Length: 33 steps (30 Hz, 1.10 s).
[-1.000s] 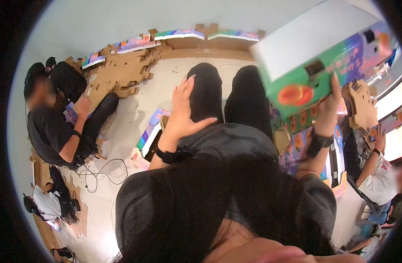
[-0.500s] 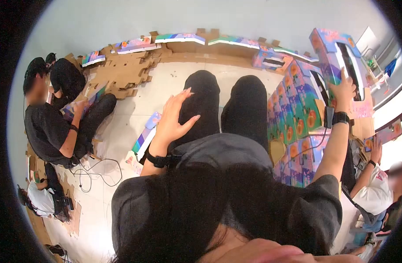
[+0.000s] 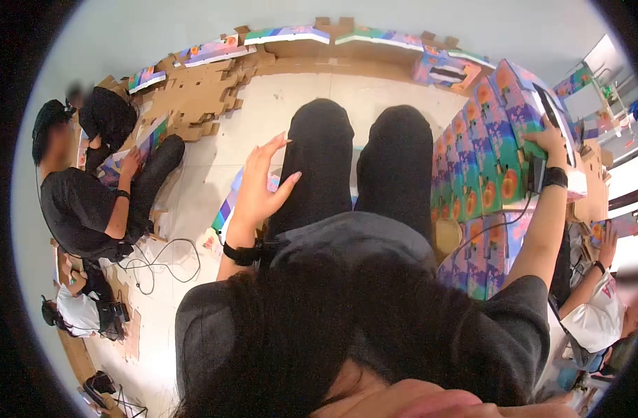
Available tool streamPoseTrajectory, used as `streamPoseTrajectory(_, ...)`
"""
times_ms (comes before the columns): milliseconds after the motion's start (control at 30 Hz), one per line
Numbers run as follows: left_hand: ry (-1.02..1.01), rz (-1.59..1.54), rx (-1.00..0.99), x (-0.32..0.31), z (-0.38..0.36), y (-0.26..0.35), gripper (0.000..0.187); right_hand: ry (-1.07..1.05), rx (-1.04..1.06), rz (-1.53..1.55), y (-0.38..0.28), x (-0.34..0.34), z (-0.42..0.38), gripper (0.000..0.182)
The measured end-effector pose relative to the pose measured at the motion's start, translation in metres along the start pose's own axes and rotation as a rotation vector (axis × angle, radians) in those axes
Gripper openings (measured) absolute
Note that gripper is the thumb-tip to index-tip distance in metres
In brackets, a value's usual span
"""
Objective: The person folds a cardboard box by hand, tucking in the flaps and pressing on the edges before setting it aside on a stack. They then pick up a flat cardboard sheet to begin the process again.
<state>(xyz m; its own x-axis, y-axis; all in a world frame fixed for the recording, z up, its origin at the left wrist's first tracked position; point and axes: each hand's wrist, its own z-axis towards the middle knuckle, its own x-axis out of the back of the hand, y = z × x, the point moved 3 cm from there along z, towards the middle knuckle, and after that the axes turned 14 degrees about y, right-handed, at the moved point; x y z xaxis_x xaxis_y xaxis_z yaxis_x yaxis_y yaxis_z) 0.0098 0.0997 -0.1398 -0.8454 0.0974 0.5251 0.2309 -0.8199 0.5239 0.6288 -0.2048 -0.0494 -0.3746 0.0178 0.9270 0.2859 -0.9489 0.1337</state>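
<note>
My right hand (image 3: 550, 144) grips a colourful printed cardboard box (image 3: 517, 97) with a dark handle slot. That box stands at the outer end of a row of similar printed boxes (image 3: 472, 157), close against them. Some of my fingertips are hidden at the slot. My left hand (image 3: 258, 187) holds nothing; its fingers are spread beside my left thigh. Partly behind this hand, a printed cardboard piece (image 3: 226, 209) lies on the floor.
Flat brown cardboard sheets (image 3: 193, 97) and printed pieces line the wall. People in dark clothes sit at left; one handles a printed piece (image 3: 152, 136). A person in a white top (image 3: 594, 313) works at right. A cable (image 3: 167, 261) loops across the floor.
My right hand has brought the printed box down and outward to the end of the row. The left hand has shifted slightly left, its fingers still spread.
</note>
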Motion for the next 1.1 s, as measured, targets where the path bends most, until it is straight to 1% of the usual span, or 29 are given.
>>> streamPoseTrajectory(67, 0.000, -0.015, 0.001, -0.001, 0.002, 0.001, 0.075, -0.066, 0.013, 0.003, 0.014, -0.022, 0.019, 0.117)
streamPoseTrajectory(133, 0.006, -0.038, -0.001, -0.002, 0.005, 0.003, 0.074, -0.037, 0.009, 0.050, 0.017, -0.023, 0.011, 0.116)
streamPoseTrajectory(200, 0.015, -0.029, -0.024, -0.004, 0.006, 0.006, 0.074, -0.029, 0.027, 0.010, 0.017, -0.033, 0.011, 0.115)
streamPoseTrajectory(233, 0.009, -0.060, -0.019, -0.005, 0.006, 0.007, 0.074, -0.015, 0.020, -0.010, 0.008, -0.026, 0.000, 0.115)
streamPoseTrajectory(333, 0.011, -0.094, -0.011, -0.007, 0.006, 0.019, 0.075, -0.008, -0.063, 0.061, -0.026, 0.008, -0.040, 0.125)
streamPoseTrajectory(367, -0.010, -0.095, 0.004, -0.007, 0.005, 0.017, 0.079, 0.076, -0.046, 0.054, -0.024, 0.003, -0.040, 0.126)
streamPoseTrajectory(433, 0.031, -0.112, -0.001, -0.002, 0.002, 0.012, 0.083, 0.259, -0.002, 0.052, -0.022, -0.016, -0.028, 0.129)
streamPoseTrajectory(467, 0.058, -0.115, 0.001, 0.002, 0.000, 0.006, 0.085, 0.290, 0.000, 0.066, -0.018, -0.020, -0.020, 0.127)
streamPoseTrajectory(500, 0.051, -0.083, 0.036, 0.008, -0.003, -0.002, 0.086, 0.316, 0.004, 0.081, -0.010, -0.027, -0.013, 0.125)
streamPoseTrajectory(533, 0.087, -0.056, 0.067, 0.013, -0.007, -0.017, 0.084, 0.339, 0.009, 0.096, -0.003, -0.033, -0.009, 0.123)
streamPoseTrajectory(600, 0.155, 0.003, 0.126, 0.018, -0.020, -0.063, 0.082, 0.278, 0.051, 0.109, 0.010, -0.029, 0.004, 0.114)
streamPoseTrajectory(633, 0.218, 0.017, 0.231, 0.022, -0.029, -0.087, 0.075, 0.402, 0.130, 0.149, 0.023, -0.041, 0.019, 0.106)
streamPoseTrajectory(667, 0.149, 0.140, 0.313, 0.029, -0.038, -0.107, 0.074, 0.525, 0.208, 0.191, 0.033, -0.051, 0.033, 0.099)
streamPoseTrajectory(700, 0.077, 0.261, 0.391, 0.041, -0.046, -0.128, 0.074, 0.604, 0.270, 0.220, 0.036, -0.050, 0.039, 0.087)
streamPoseTrajectory(733, 0.002, 0.376, 0.466, 0.050, -0.056, -0.147, 0.074, 0.683, 0.327, 0.247, 0.026, -0.018, 0.022, 0.076)
streamPoseTrajectory(767, -0.137, 0.465, 0.585, 0.059, -0.071, -0.170, 0.072, 0.838, 0.385, 0.362, 0.016, 0.013, -0.006, 0.060)
streamPoseTrajectory(800, -0.279, 0.549, 0.706, 0.069, -0.089, -0.196, 0.072, 1.133, 0.465, 0.377, -0.011, 0.050, -0.041, 0.036)
streamPoseTrajectory(833, -0.404, 0.612, 0.807, 0.076, -0.114, -0.233, 0.070, 1.149, 0.522, 0.401, -0.032, 0.073, -0.060, 0.029)
streamPoseTrajectory(867, -0.537, 0.674, 0.908, 0.081, -0.137, -0.264, 0.069, 1.161, 0.579, 0.426, -0.053, 0.088, -0.079, 0.021)
streamPoseTrajectory(933, -0.541, 0.707, 1.014, 0.090, -0.166, -0.275, 0.064, 0.928, 0.626, 0.736, -0.102, 0.099, -0.126, 0.016)
streamPoseTrajectory(967, -0.544, 0.722, 1.061, 0.093, -0.178, -0.279, 0.062, 0.775, 0.698, 0.767, -0.124, 0.092, -0.144, 0.021)
streamPoseTrajectory(1000, -0.503, 0.588, 1.078, 0.088, -0.194, -0.290, 0.062, 0.625, 0.766, 0.795, -0.148, 0.081, -0.161, 0.026)
streamPoseTrajectory(1067, -0.399, 0.333, 1.120, 0.062, -0.234, -0.316, 0.064, 0.368, 0.841, 0.849, -0.200, 0.061, -0.203, 0.046)
streamPoseTrajectory(1100, -0.343, 0.215, 1.149, 0.048, -0.253, -0.324, 0.067, 0.418, 0.906, 0.863, -0.221, 0.050, -0.224, 0.055)
